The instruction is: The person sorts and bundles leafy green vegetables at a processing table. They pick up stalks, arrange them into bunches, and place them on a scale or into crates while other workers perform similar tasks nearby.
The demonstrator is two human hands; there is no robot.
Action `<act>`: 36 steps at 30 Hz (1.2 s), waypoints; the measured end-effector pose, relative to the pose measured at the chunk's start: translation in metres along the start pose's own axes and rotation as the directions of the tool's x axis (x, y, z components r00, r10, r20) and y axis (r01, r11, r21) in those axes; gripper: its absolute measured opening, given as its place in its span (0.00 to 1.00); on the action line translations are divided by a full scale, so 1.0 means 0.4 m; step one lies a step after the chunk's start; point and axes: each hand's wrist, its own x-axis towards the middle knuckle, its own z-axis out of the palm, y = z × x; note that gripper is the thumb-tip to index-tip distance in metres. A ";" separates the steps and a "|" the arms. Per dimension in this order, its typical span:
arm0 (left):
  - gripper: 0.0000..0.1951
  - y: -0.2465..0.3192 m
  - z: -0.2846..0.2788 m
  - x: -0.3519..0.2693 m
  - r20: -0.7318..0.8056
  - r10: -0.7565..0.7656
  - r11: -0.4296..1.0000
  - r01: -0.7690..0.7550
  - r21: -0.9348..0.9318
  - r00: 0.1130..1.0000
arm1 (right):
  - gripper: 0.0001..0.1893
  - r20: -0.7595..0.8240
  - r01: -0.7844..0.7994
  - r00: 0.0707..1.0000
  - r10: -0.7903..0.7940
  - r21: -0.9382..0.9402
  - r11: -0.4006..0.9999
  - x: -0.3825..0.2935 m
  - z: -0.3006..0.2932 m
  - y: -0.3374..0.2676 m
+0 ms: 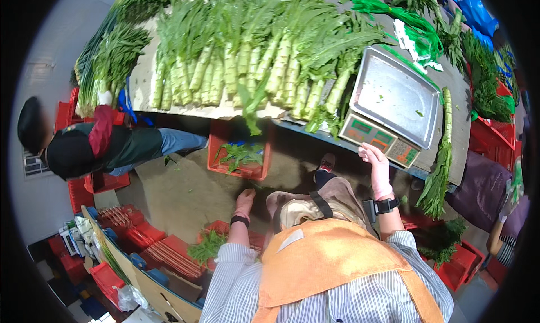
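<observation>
My right hand (376, 165) is raised at the front panel of a digital weighing scale (373, 138), its fingertips by the display edge and nothing in them. I cannot tell whether they touch it. The scale's metal tray (394, 97) carries only small leaf scraps. My left hand (244, 201) hangs low, away from the table, with its fingers partly turned from view and nothing visible in it. Celtuce stalks (228, 70) with long leaves lie in a thick row left of the scale. A single celtuce stalk (447, 125) lies right of it, its leaves hanging over the edge.
Beneath the table's front edge, a red crate (238, 171) holds leaf trimmings. Green ties (415, 21) lie behind the scale. A co-worker (97, 141) stands at the left by bundled greens (118, 49). Another person's arm (500, 234) shows at the right. Red crates (455, 264) stand behind me.
</observation>
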 end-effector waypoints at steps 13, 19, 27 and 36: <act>0.37 0.417 -0.001 0.037 -0.424 0.147 0.943 -0.256 -0.214 0.894 | 0.11 0.149 0.297 0.949 -0.278 -0.131 0.946 0.260 0.060 -0.249; 0.36 0.691 -0.202 0.218 -0.617 0.295 0.858 -0.486 -0.164 0.730 | 0.11 0.134 0.343 0.938 -0.321 -0.216 0.914 0.297 0.166 -0.279; 0.38 0.872 -0.423 0.421 -0.660 0.517 0.812 -0.069 0.579 0.544 | 0.09 0.090 0.353 0.936 -0.341 -0.270 0.896 0.311 0.351 -0.273; 0.36 1.048 -0.497 0.542 -0.512 0.517 0.577 0.162 0.801 0.686 | 0.12 0.070 0.263 0.964 -0.256 -0.377 0.888 0.308 0.407 -0.282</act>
